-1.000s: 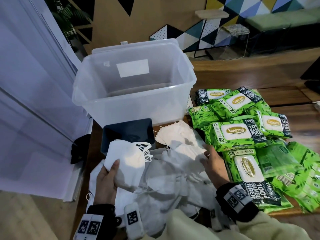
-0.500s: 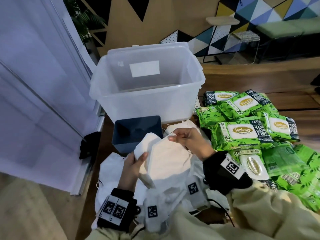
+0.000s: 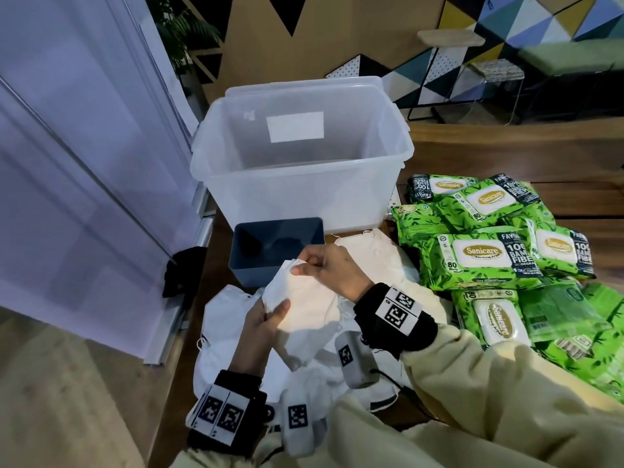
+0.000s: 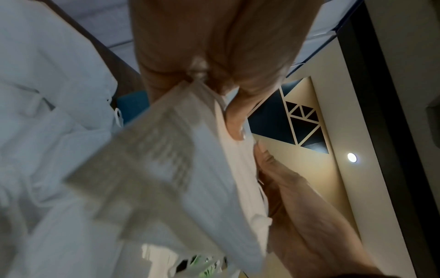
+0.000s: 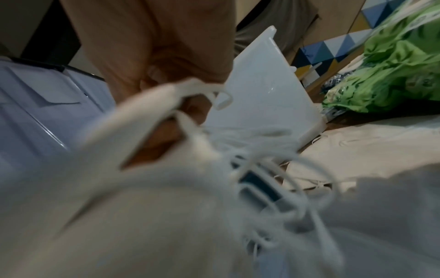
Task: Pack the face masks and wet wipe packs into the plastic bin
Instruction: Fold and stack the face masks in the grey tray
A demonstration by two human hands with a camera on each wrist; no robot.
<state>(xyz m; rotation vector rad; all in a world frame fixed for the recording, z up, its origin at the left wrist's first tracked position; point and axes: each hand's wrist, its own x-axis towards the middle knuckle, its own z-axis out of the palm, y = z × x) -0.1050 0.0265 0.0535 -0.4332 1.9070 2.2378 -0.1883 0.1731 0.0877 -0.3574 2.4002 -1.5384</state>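
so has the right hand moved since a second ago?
Yes. The right hand has left the mask pile beside the wet wipe packs, moving up and left, and now pinches a face mask in front of the small blue bin.

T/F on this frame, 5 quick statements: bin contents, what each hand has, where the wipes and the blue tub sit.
1. The clear plastic bin already holds wipe packs. False: nothing shows inside it.
2. Both hands hold the same bunch of face masks. True: the left hand grips the lower edge, the right hand pinches the top.
3. The wet wipe packs lie on the table to the right of the bin. True.
4. The small blue tub stands inside the clear bin. False: it stands outside, in front of the bin's near wall.
5. The right hand holds a green wipe pack. False: it holds only masks.
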